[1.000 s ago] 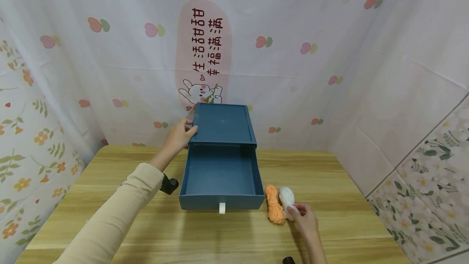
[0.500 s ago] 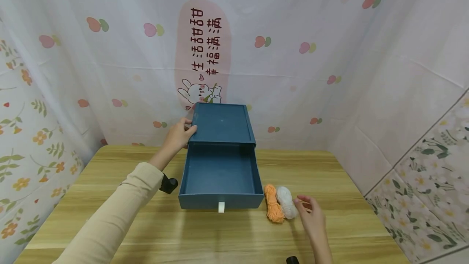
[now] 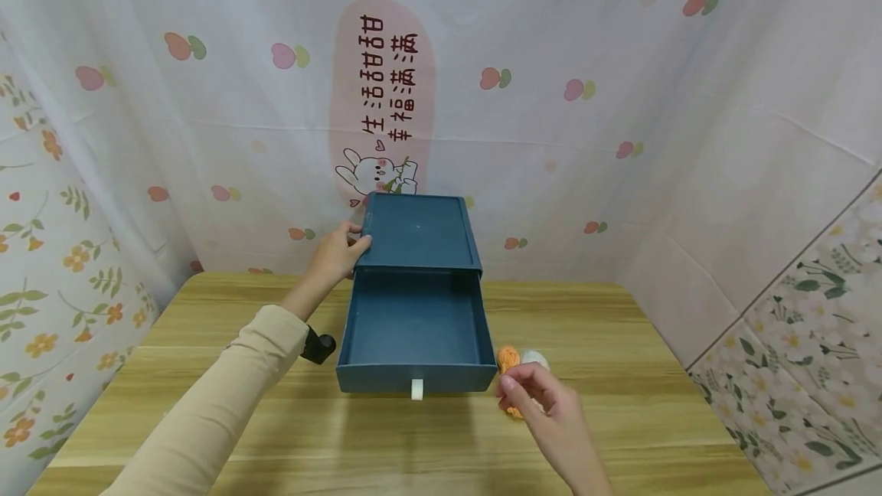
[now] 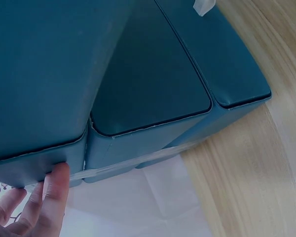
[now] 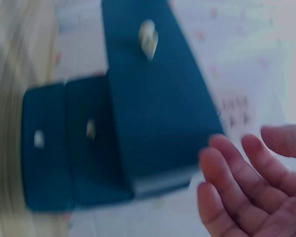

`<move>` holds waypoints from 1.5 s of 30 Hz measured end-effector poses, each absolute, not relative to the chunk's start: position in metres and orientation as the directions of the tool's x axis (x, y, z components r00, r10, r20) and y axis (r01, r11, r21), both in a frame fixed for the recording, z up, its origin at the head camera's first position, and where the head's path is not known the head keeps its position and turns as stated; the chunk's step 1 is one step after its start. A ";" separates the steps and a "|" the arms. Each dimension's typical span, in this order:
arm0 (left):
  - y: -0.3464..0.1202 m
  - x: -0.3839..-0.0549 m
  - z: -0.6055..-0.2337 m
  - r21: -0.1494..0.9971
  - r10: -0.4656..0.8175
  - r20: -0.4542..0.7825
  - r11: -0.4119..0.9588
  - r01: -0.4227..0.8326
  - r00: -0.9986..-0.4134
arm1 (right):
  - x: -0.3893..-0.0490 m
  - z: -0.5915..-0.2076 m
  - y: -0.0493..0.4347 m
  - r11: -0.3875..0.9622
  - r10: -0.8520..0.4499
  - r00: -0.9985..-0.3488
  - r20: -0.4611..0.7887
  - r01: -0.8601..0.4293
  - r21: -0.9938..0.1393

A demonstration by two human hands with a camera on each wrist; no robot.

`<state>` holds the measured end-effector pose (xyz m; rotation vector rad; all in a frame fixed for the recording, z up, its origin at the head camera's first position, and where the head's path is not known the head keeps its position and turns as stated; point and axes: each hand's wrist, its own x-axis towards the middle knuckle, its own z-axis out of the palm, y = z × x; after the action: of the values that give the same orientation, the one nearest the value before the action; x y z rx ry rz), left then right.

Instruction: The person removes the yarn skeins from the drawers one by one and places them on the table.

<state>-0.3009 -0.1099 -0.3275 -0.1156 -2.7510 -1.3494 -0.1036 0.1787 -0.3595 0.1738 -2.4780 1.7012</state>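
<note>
A dark blue drawer cabinet [image 3: 420, 232] stands at the back of the table, its top drawer [image 3: 416, 379] pulled out toward me. My left hand [image 3: 336, 252] rests on the cabinet's upper left edge, thumb on top; in the left wrist view its fingers [image 4: 55, 195] lie against the side wall. My right hand [image 3: 551, 408] hovers just right of the drawer's front corner, holding nothing, fingers loosely bent. It partly covers an orange yarn skein [image 3: 508, 358] and a white yarn skein [image 3: 535, 359] lying side by side. Two lower drawers [image 5: 91, 148] appear pushed in, in the right wrist view.
A white pull tab [image 3: 416, 389] hangs on the drawer front. By my left sleeve [image 3: 269, 347] sits a small black device [image 3: 318, 347]. Patterned curtains [image 3: 551, 136] hang behind and at both sides of the wooden table [image 3: 654, 404].
My right hand has let go of the white yarn skein, drawn back a little right, then moved left across both skeins toward the drawer. The left hand and cabinet have stayed put.
</note>
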 end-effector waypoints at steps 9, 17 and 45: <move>-0.111 -0.301 -0.328 0.786 0.035 0.105 0.609 0.105 -0.994 | -0.103 -0.366 0.136 0.444 -0.366 -0.930 0.033 -0.206 -0.872; -0.111 -0.302 -0.328 0.781 0.037 0.106 0.616 0.106 -0.994 | -0.109 -0.377 0.108 0.470 -0.292 -0.956 0.029 -0.170 -0.866; -0.110 -0.301 -0.329 0.788 0.035 0.101 0.608 0.101 -0.994 | -0.137 -0.369 0.094 0.553 -0.269 -0.957 0.108 -0.246 -0.796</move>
<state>-0.3012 -0.1103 -0.3294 -0.1161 -2.7490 -1.3538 -0.1366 0.0937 -0.3693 0.4630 -2.7915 1.4239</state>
